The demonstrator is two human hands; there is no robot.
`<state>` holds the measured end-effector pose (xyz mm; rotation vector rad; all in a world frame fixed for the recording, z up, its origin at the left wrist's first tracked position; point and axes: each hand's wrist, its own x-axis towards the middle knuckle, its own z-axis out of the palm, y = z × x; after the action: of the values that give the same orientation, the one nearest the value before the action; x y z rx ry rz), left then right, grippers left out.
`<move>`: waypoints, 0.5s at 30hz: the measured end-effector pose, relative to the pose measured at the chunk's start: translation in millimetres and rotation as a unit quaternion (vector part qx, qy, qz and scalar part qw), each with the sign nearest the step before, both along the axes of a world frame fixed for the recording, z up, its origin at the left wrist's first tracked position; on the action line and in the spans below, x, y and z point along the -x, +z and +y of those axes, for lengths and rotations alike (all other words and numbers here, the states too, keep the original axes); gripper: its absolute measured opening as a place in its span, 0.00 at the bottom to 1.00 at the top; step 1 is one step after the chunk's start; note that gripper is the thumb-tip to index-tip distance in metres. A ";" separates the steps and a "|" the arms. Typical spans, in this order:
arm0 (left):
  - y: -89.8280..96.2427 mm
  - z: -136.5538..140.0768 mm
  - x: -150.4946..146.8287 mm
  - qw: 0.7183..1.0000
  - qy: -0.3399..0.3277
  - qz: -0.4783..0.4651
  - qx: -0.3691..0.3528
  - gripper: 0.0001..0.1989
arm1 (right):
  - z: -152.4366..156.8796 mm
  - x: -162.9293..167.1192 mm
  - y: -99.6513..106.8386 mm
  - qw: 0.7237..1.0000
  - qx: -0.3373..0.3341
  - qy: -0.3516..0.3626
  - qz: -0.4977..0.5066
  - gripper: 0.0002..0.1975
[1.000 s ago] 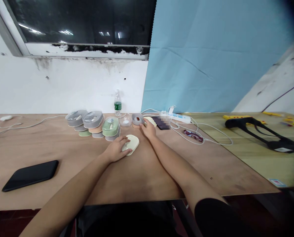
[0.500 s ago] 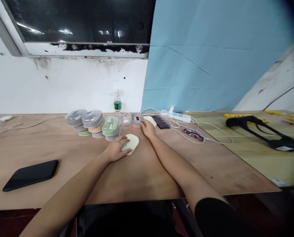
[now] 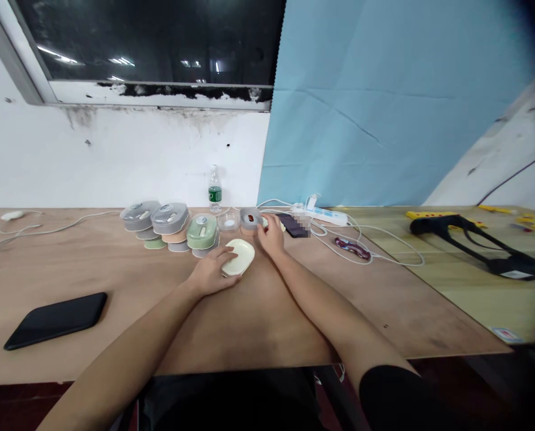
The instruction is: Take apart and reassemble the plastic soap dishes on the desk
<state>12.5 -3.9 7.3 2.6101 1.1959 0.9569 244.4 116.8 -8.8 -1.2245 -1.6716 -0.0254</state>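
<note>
My left hand (image 3: 213,270) grips a cream-coloured shallow oval dish (image 3: 241,256), thumb on the near side and fingers at the far rim. The dish's hollow faces up. Farther off, my right hand (image 3: 273,238) is closed over a second cream-coloured piece (image 3: 282,227), which is mostly hidden under the fingers. Just left of these fingers stands a small grey container (image 3: 249,226) with a dark reddish-brown spot inside. A clear container (image 3: 228,222) sits beside it.
Stacked lidded boxes, grey (image 3: 170,219) and green (image 3: 201,232), stand left of centre. A water bottle (image 3: 215,190) is by the wall. A black phone (image 3: 56,320) lies at the left. Right of my hands are a dark flat object (image 3: 294,225), a power strip (image 3: 328,214) and cables.
My right hand has shifted slightly right, off the grey container's edge and over the second cream-coloured piece. The dish in my left hand has tilted, showing more of its hollow.
</note>
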 end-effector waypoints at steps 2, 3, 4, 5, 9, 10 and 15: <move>6.8 -2.7 0.3 0.998 0.018 -0.052 -0.031 0.25 | -5.6 4.5 2.3 0.999 -0.016 0.024 -0.019 0.23; 9.6 -3.8 1.0 0.996 0.028 -0.076 -0.038 0.24 | -7.9 7.0 3.2 0.998 -0.026 0.041 -0.035 0.25; 11.6 -4.5 2.2 0.994 0.038 -0.097 -0.040 0.23 | -9.8 9.8 3.7 0.996 -0.037 0.063 -0.058 0.27; 12.6 -4.7 3.9 0.992 0.045 -0.114 -0.038 0.21 | -11.4 12.7 4.1 0.990 -0.051 0.093 -0.088 0.28; 9.8 -1.2 12.4 0.987 0.062 -0.147 -0.014 0.17 | -14.1 22.8 2.0 0.949 -0.086 0.231 -0.195 0.22; 8.8 -0.1 14.0 0.987 0.057 -0.150 -0.015 0.17 | -13.7 24.0 0.7 0.944 -0.084 0.249 -0.199 0.19; 11.6 0.3 14.5 0.983 0.019 -0.168 -0.077 0.22 | -2.7 13.1 -5.0 0.991 -0.028 0.118 -0.055 0.12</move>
<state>-2.0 -3.6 18.8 2.4042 1.1281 1.4794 231.3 114.1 -13.8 -0.9930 -1.8907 0.0047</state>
